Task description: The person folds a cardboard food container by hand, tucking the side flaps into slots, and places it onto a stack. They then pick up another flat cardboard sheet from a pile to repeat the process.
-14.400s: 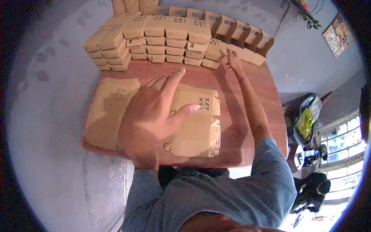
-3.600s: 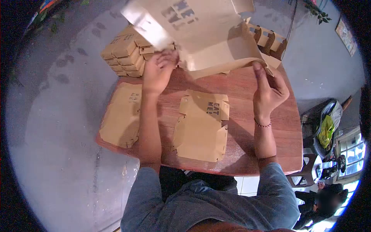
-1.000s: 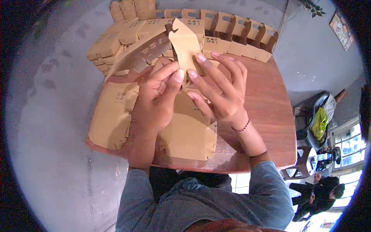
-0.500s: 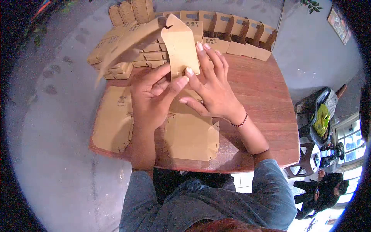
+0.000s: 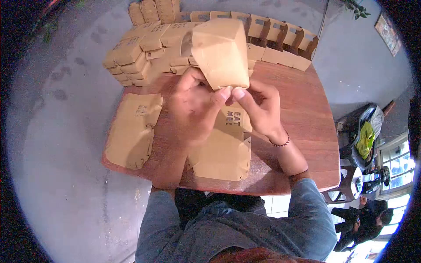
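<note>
Cardboard box (image 5: 221,55) raised over counter (image 5: 307,114), near edge pinched in both left grip (image 5: 193,103) and right grip (image 5: 263,107). Stacked boxes (image 5: 125,57) behind, lids down, contents hidden.

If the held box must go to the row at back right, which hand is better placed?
Probably the right hand: it holds the box and is nearer the row of boxes. The left hand also holds the box, but sits farther from that row.

A home-like packing room
I see stacked cartons (image 5: 125,57) far left and a flat carton (image 5: 221,153) lettered EAT ME! on a wooden table (image 5: 302,114); at right, a paned window (image 5: 398,158) and probably a plastic stool (image 5: 351,180).
</note>
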Motion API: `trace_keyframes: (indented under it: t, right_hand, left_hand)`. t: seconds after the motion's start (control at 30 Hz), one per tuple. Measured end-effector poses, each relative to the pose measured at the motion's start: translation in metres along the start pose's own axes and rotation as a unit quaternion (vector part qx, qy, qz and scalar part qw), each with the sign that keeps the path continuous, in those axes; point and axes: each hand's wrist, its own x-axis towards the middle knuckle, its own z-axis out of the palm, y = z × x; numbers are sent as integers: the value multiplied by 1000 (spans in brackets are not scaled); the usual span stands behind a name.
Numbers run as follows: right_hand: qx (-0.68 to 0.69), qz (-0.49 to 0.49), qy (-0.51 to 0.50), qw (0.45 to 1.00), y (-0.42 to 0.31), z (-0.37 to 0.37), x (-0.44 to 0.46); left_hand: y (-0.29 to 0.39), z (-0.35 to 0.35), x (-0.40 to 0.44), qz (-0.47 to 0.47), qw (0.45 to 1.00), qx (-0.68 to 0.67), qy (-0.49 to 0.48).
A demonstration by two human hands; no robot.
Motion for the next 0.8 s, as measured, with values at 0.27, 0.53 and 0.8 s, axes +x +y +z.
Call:
trace_keyframes:
  t: [0.27,0.53,0.8]
  right_hand:
    - [59,-19,-32,998,15,-4,-6]
    - [17,-105,25,994,11,-5,-11]
    - [-18,-157,75,985,8,-5,-11]
  left_hand:
    - [3,-14,-10,-98,983,155,-31]
    - [7,6,-11,-90,995,21,-34]
    - [11,8,-11,-112,992,8,-57]
